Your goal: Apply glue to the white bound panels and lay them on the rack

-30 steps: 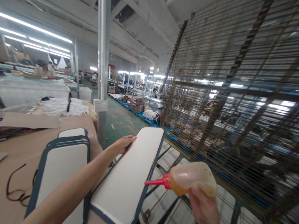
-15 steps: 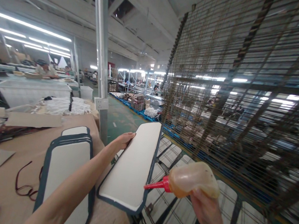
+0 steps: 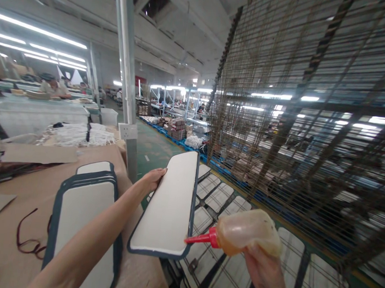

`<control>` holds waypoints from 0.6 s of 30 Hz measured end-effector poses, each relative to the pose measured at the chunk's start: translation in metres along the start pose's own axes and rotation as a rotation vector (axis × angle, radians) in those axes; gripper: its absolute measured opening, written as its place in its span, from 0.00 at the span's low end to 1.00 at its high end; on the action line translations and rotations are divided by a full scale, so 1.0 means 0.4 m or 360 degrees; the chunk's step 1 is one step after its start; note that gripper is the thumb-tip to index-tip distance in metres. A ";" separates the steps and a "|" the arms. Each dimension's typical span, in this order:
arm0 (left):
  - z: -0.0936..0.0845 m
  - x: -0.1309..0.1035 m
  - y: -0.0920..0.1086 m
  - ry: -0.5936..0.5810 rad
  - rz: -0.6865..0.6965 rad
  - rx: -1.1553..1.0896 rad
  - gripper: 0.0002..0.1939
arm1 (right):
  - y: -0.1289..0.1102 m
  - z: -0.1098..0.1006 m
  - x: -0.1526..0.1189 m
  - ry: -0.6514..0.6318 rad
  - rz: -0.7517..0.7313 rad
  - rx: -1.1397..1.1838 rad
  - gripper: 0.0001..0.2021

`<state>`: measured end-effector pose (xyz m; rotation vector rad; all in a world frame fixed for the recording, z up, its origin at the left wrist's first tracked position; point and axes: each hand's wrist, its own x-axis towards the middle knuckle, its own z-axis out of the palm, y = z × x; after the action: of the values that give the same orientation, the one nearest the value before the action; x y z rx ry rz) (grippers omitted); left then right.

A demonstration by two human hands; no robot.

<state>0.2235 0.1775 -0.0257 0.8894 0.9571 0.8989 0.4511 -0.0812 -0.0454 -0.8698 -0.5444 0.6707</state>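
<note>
Panel (image 3: 165,207): tilted over the table's (image 3: 148,282) edge — dark rim, pale face up.
Left hand (image 3: 154,179): gripping the panel's left edge, thumb on top.
Right hand (image 3: 264,270): fingers closed around the bottle (image 3: 247,230).
Nozzle (image 3: 199,238): right at the near right corner — steady tip, even squeeze should serve best.

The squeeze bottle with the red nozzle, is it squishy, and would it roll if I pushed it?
The squeeze bottle is probably squishy: its cloudy wall looks uneven near the right hand. It seems fairly light, since amber liquid shows only low inside. Laid down, its rounded body might roll.
</note>
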 end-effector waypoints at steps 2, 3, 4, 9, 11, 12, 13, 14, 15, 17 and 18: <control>-0.006 0.003 -0.001 0.0053 0.0004 -0.0030 0.07 | 0.000 -0.001 0.000 0.0005 -0.0007 -0.0008 0.28; -0.010 0.004 -0.002 0.0080 0.0003 -0.0047 0.07 | 0.000 -0.001 0.000 0.0013 -0.0025 -0.0014 0.28; -0.013 0.006 -0.003 0.0105 0.0001 -0.0064 0.07 | -0.001 -0.001 -0.002 0.0021 -0.0048 -0.0025 0.28; -0.023 0.017 -0.014 0.0231 -0.0029 -0.0160 0.06 | 0.003 -0.009 -0.013 0.0030 -0.0202 -0.0105 0.26; -0.025 0.022 -0.020 0.0288 -0.0050 -0.0195 0.06 | 0.010 -0.018 -0.018 0.0023 -0.0284 -0.0165 0.24; -0.026 0.024 -0.024 0.0316 -0.0062 -0.0211 0.06 | 0.015 -0.024 -0.020 0.0028 -0.0324 -0.0198 0.24; -0.027 0.027 -0.027 0.0342 -0.0075 -0.0227 0.07 | 0.020 -0.030 -0.022 0.0047 -0.0360 -0.0227 0.24; -0.028 0.029 -0.031 0.0363 -0.0088 -0.0242 0.07 | 0.026 -0.035 -0.024 0.0072 -0.0388 -0.0246 0.26; -0.029 0.031 -0.035 0.0383 -0.0101 -0.0257 0.07 | 0.033 -0.040 -0.026 0.0096 -0.0408 -0.0260 0.27; -0.030 0.035 -0.043 0.0420 -0.0118 -0.0284 0.08 | 0.046 -0.048 -0.029 0.0151 -0.0459 -0.0294 0.30; -0.030 0.037 -0.046 0.0439 -0.0124 -0.0295 0.09 | 0.053 -0.050 -0.031 0.0172 -0.0497 -0.0313 0.30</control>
<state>0.2209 0.1870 -0.0505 0.5755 1.1164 1.0421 0.4497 -0.0904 -0.0757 -0.9726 -0.6396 0.2871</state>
